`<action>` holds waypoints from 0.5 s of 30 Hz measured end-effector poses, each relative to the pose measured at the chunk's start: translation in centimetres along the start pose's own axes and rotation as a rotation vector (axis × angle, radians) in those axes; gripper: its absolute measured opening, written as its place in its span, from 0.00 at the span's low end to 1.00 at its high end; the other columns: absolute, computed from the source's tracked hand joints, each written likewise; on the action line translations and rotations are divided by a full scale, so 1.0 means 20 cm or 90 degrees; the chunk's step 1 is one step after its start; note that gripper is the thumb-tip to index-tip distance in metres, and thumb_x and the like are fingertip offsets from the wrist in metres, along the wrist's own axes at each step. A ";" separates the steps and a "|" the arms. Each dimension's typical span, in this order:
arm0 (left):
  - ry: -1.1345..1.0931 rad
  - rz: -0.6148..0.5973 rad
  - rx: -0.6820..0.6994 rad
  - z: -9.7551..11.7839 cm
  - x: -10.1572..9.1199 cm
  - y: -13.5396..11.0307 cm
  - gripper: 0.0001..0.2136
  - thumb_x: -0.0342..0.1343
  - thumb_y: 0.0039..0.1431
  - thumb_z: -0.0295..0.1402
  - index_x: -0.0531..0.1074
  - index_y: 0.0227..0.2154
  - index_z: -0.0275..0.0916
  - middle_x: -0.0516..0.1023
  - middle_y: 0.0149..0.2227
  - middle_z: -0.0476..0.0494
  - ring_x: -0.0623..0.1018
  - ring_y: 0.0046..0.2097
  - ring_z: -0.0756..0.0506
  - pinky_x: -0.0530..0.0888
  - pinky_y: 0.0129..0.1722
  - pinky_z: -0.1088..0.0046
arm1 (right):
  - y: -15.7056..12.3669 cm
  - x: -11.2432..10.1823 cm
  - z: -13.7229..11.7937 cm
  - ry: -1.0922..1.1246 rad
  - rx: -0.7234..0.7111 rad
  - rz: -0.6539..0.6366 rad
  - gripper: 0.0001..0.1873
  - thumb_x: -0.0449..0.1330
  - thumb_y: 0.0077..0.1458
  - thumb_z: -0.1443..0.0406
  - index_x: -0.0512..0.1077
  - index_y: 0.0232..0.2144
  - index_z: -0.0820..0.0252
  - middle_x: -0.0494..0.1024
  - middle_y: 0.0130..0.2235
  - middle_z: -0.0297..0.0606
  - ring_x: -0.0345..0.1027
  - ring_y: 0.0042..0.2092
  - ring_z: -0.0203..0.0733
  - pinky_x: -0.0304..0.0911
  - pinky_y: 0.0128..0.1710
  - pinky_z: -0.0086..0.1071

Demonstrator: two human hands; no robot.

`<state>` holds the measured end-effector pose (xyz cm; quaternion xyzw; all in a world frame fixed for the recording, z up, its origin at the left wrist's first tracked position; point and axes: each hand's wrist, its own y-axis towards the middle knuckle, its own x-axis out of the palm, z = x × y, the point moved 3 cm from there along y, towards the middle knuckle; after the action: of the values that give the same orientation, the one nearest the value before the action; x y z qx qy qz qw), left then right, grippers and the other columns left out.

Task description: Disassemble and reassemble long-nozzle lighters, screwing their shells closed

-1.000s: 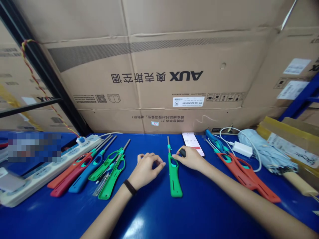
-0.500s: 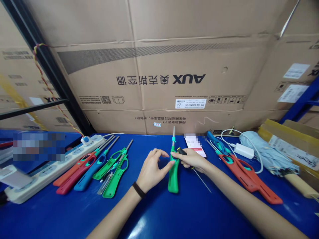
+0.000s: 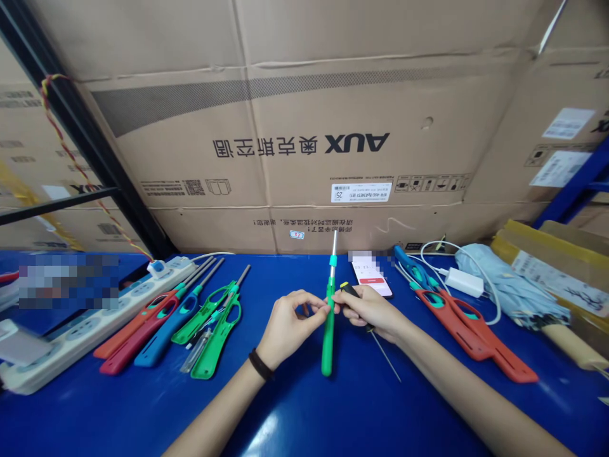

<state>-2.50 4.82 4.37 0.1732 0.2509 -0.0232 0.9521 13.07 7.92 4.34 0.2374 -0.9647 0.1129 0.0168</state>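
Note:
A green long-necked gas lighter (image 3: 328, 346) is held up at the middle, metal tube pointing away and its narrow edge turned toward me. My left hand (image 3: 289, 325) pinches it from the left with thumb and fingertips near the trigger area. From the other side, the fingertips of my right hand (image 3: 375, 311) grip the same lighter. Tucked in that right hand is a screwdriver (image 3: 386, 357), its black and yellow handle in the palm and its thin shaft slanting down toward me. The fingers partly cover the lighter's trigger part.
On the left lie red and blue lighters (image 3: 166, 330), an opened green lighter (image 3: 214, 343) with loose parts, and a power strip (image 3: 80, 330). To the right are a phone (image 3: 368, 270), orange-red lighters (image 3: 471, 330), a white charger (image 3: 464, 282) and a folded umbrella (image 3: 504, 285). A cardboard box (image 3: 304, 95) stands behind.
The green lighter has turned from its broad side to its narrow edge. My left hand has moved right and closed its fingers on it. The screwdriver stays in my right hand.

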 end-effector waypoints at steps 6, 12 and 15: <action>0.081 0.050 -0.012 0.02 0.03 -0.02 0.04 0.60 0.47 0.33 0.76 0.26 0.39 0.76 0.25 0.49 0.72 0.27 0.49 0.66 0.27 0.75 | 0.00 0.02 0.05 -0.005 0.015 0.016 0.10 0.53 0.48 0.68 0.66 0.17 0.64 0.63 0.13 0.27 0.46 0.14 0.23 0.38 0.13 0.21; 0.078 0.027 -0.033 0.01 0.02 -0.02 0.05 0.59 0.46 0.34 0.73 0.22 0.38 0.74 0.24 0.49 0.70 0.26 0.49 0.66 0.26 0.75 | 0.00 0.04 0.06 0.022 0.045 0.001 0.09 0.54 0.47 0.69 0.65 0.17 0.64 0.63 0.12 0.26 0.45 0.14 0.23 0.37 0.13 0.20; 0.045 -0.008 -0.040 0.00 0.02 -0.02 0.03 0.59 0.45 0.32 0.74 0.23 0.38 0.74 0.25 0.48 0.72 0.28 0.48 0.67 0.26 0.75 | 0.00 0.02 0.05 0.052 0.064 0.005 0.11 0.52 0.51 0.66 0.67 0.19 0.65 0.64 0.13 0.28 0.44 0.13 0.23 0.37 0.12 0.21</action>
<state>-2.26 4.53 4.14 0.1428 0.2862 -0.0149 0.9474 12.71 7.45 3.42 0.2292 -0.9573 0.1706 0.0442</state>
